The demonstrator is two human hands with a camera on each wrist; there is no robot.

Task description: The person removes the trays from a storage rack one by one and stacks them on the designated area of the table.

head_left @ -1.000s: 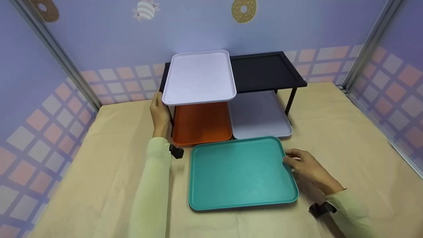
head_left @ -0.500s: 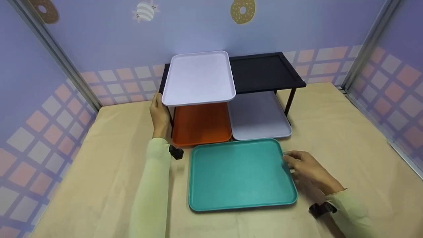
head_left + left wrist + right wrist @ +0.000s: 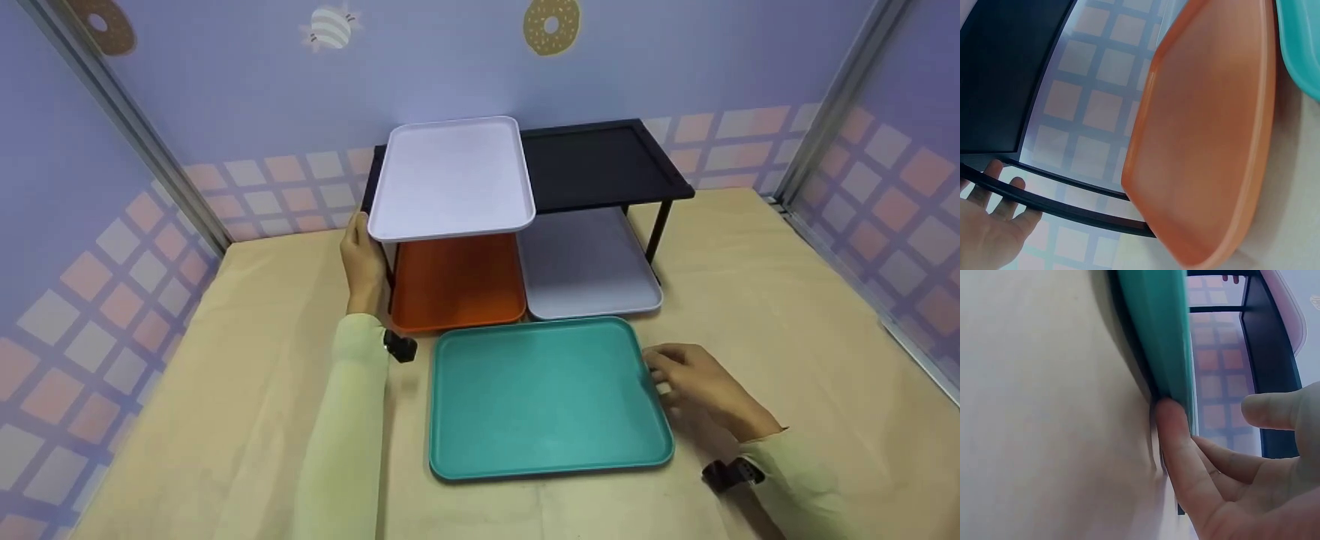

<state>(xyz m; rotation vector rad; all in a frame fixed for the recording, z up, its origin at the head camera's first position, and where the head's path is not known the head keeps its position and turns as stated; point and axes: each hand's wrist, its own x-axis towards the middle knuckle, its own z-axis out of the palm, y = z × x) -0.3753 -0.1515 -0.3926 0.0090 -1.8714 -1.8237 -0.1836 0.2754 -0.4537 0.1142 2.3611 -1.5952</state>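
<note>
Right hand grips teal tray edge, fingertips hidden under; left hand open on rack.

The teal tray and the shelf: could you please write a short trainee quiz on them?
1. True or false: the white tray sits on top of the black shelf.
2. Which tray does the right hand touch? A) orange B) teal C) grey
3. Fill in: the left hand rests against the shelf's ____ side.

Key: 1 true. 2 B, the teal tray, at its right edge. 3 left, beside the orange tray.
</note>
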